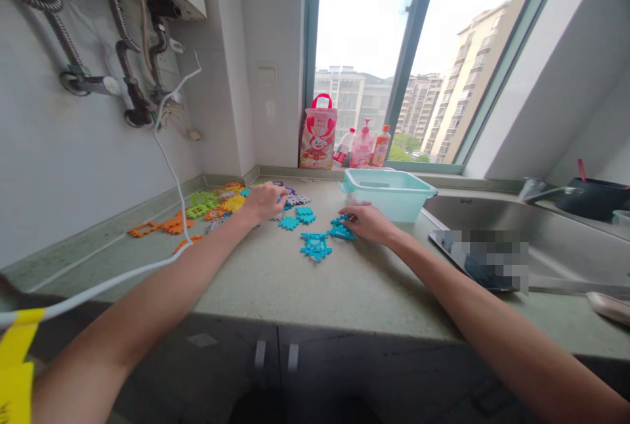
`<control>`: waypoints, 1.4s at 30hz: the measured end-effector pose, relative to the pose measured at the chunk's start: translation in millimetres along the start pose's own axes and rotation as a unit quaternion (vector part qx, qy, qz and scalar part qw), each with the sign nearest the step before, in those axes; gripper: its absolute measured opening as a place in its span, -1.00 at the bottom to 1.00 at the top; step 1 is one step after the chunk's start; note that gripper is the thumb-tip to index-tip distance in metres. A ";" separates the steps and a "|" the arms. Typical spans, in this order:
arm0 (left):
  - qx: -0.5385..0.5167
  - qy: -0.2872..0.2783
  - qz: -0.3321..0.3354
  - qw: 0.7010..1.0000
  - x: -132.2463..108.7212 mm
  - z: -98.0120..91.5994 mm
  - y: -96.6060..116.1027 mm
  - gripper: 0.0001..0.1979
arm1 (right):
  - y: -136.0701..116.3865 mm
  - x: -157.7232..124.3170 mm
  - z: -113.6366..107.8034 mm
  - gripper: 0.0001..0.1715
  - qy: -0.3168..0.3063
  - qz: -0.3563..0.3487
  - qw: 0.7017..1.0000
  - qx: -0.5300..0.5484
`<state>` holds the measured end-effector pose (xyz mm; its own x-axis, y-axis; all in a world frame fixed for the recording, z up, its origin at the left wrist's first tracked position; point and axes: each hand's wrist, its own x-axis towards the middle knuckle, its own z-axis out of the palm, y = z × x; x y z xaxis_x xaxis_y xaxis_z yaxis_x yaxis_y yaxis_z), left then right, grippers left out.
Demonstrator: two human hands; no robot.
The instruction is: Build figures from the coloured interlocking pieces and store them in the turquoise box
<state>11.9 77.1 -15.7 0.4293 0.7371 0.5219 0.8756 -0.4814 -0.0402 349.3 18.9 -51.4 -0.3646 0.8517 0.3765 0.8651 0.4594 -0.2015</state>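
My right hand [368, 222] is closed at the edge of a blue interlocking plastic piece [339, 230] on the countertop. Another blue piece [315, 247] lies just left of it, and two smaller teal pieces [289, 222] are farther back. My left hand [264, 202] reaches into a spread of colourful toy pieces, fingers curled downward; whatever they hold is too small to make out. Around it are grey pieces [298, 199], yellow pieces [233, 203], green pieces [203, 203] and orange pieces [176, 223]. My left hand and forearm hide part of the spread.
A pale turquoise plastic tub [394, 195] stands behind my right hand, beside the steel sink [556, 227]. A dark tablet-like object [485, 270] lies at the sink's edge. A white cable [123, 277] crosses the left side. Bottles [363, 148] and a pink bag [319, 138] line the sill.
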 end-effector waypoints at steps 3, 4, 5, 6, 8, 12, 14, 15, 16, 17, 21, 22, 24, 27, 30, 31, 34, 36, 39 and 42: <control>0.104 -0.011 -0.112 0.988 1.2 4.1 -47.4 -0.60 | -0.2 -0.6 -0.5 -0.64 -0.010 -0.006 1.000 0.009; 0.124 -0.035 -0.141 0.982 -0.4 5.4 -61.0 -0.59 | -0.5 -0.9 -0.8 -0.63 -0.011 -0.008 1.000 0.010; 0.136 -0.056 -0.168 0.975 -2.5 6.6 -72.7 -0.58 | -0.8 -1.2 -1.2 -0.63 -0.012 -0.009 1.000 0.011; 0.141 -0.074 -0.190 0.969 -4.8 7.9 -82.2 -0.57 | -1.2 -1.6 -1.5 -0.64 -0.012 -0.009 1.000 0.012; 0.134 -0.089 -0.222 0.962 -8.9 10.5 -94.3 -0.52 | -1.7 -2.3 -2.0 -0.64 -0.012 -0.009 1.000 0.014; 0.109 -0.072 -0.256 0.958 -11.7 12.9 -100.1 -0.47 | -1.3 -2.8 -2.0 -0.66 -0.009 -0.014 1.000 0.018; 0.109 -0.054 -0.271 0.955 -11.4 10.2 -99.2 -0.47 | -0.9 -2.6 -1.8 -0.66 -0.006 -0.019 1.000 0.016; 0.111 -0.040 -0.278 0.953 -11.1 7.5 -98.3 -0.46 | -0.8 -2.5 -1.7 -0.67 -0.005 -0.021 1.000 0.014; 0.114 -0.019 -0.282 0.952 -10.6 3.9 -97.1 -0.45 | -0.9 -2.4 -1.7 -0.67 -0.004 -0.022 1.000 0.013; 0.116 0.007 -0.283 0.952 -10.0 -0.3 -95.3 -0.44 | -1.2 -2.4 -1.7 -0.67 -0.002 -0.021 1.000 0.012; 0.094 0.127 -0.220 0.963 -5.2 -16.7 -79.3 -0.49 | -4.8 -2.7 -3.7 -0.61 0.013 -0.017 1.000 0.012; 0.077 0.144 -0.189 0.968 -3.7 -18.7 -72.0 -0.52 | -6.5 -3.0 -5.1 -0.55 0.023 -0.019 0.999 0.013; 0.018 0.147 -0.106 0.983 -1.4 -18.4 -51.9 -0.56 | -11.4 -3.8 -9.0 -0.41 0.059 -0.028 0.998 0.026; -0.142 0.108 0.058 0.982 -2.4 -9.0 -8.3 -0.50 | -22.3 -5.4 -16.7 -0.30 0.128 -0.076 0.987 0.063; -0.323 0.042 0.159 0.932 -9.0 1.7 38.7 -0.32 | -34.3 -6.3 -22.5 -0.48 0.160 -0.171 0.968 0.091; -0.356 0.030 0.162 0.920 -11.5 3.5 50.8 -0.30 | -37.5 -6.3 -23.5 -0.60 0.158 -0.202 0.962 0.097; -0.412 -0.002 0.138 0.900 -15.4 2.8 66.7 -0.32 | -42.7 -5.5 -24.6 -0.77 0.158 -0.243 0.952 0.102; -0.408 -0.010 0.124 0.905 -13.6 0.5 59.5 -0.35 | -42.3 -4.8 -25.3 -0.74 0.181 -0.227 0.952 0.094; -0.266 0.015 0.087 0.960 -6.6 2.9 32.9 -0.53 | -38.9 -4.7 -28.1 -0.72 0.214 -0.177 0.957 0.085; -0.059 -0.007 -0.002 0.998 -1.4 14.7 3.8 -0.58 | -35.6 -5.4 -31.9 -0.69 0.218 -0.109 0.967 0.076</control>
<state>17.8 81.3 -29.1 0.4292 0.7461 0.5090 0.8459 -0.5296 0.0630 331.5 -10.1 -17.5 -0.3242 0.5572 0.7645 0.7112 0.6765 -0.1914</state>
